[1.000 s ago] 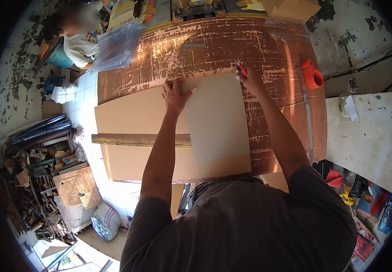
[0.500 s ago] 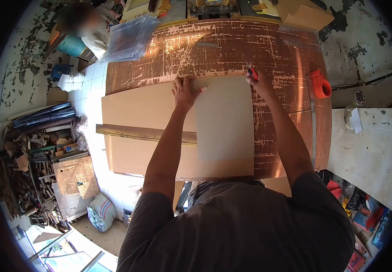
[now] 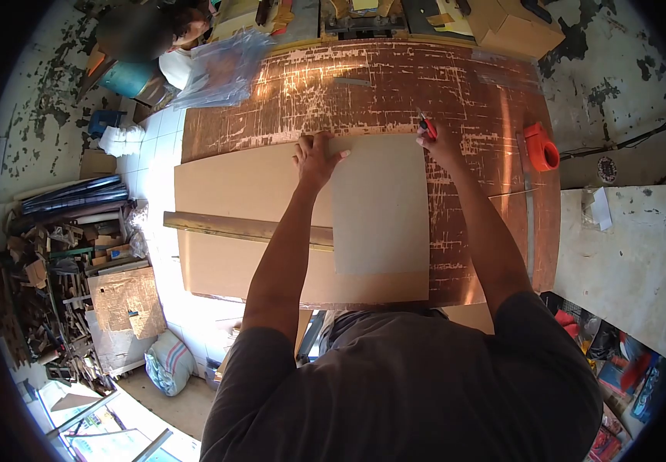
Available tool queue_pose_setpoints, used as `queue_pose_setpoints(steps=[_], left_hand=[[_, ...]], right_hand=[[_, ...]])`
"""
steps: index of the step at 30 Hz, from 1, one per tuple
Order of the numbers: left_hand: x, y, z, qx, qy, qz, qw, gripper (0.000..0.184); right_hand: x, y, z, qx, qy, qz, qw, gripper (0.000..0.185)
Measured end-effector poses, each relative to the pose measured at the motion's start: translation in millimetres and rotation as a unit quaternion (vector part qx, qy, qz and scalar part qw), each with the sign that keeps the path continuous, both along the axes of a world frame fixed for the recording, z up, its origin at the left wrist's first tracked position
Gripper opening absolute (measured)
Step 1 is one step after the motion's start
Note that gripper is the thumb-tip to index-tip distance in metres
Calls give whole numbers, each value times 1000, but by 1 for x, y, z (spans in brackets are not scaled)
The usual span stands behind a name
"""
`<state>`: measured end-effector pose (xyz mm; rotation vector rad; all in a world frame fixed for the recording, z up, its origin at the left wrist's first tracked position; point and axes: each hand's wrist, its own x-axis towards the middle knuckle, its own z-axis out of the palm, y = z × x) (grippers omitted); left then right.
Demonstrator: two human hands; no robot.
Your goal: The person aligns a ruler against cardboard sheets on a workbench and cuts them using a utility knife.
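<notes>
My left hand [image 3: 317,162] lies open across the far edge of a grey rectangular board [image 3: 383,204], its thumb spread to the right. That board rests on a larger tan cardboard sheet [image 3: 233,181]. My right hand [image 3: 442,144] is closed round a red-and-black utility knife [image 3: 428,127], just beyond the grey board's far right corner. The knife's thin tip points away from me, over the scratched brown tabletop [image 3: 487,146]. A long, worn straight bar [image 3: 248,229] lies across the cardboard, left of the grey board.
An orange-red tape dispenser [image 3: 541,148] stands at the table's right side. Clear plastic sheets [image 3: 225,69] hang over the far left corner, near another person [image 3: 175,65]. A cardboard box [image 3: 514,27] sits at the back right. Scrap wood [image 3: 55,300] is piled at left.
The view has shifted slightly. Both hands keep about the same places on and beside the board, and the knife stays in my right hand. The other person's head and arm have moved.
</notes>
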<state>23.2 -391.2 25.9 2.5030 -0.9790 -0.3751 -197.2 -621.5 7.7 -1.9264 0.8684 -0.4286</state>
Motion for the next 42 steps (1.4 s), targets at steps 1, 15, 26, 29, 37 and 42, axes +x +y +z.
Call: queue_pose_setpoints(steps=[1, 15, 26, 29, 37, 42], left_hand=[[0, 0, 1, -2, -2, 1, 1000, 61], [0, 1, 3, 3, 33, 6, 999, 63], [-69, 25, 6, -143, -99, -51, 983, 62], [-131, 54, 13, -70, -83, -194, 975, 60], [-184, 73, 7, 59, -137, -251, 957, 73], [-183, 75, 5, 64, -158, -260, 950, 76]], right_hand=[[0, -1, -2, 10, -5, -1, 1000, 23], [2, -1, -3, 14, 25, -5, 1000, 24], [3, -4, -9, -58, 43, -12, 997, 27], [4, -8, -12, -48, 37, -8, 998, 26], [6, -13, -25, -51, -17, 5, 999, 23], [-6, -1, -5, -29, -94, -50, 994, 24]])
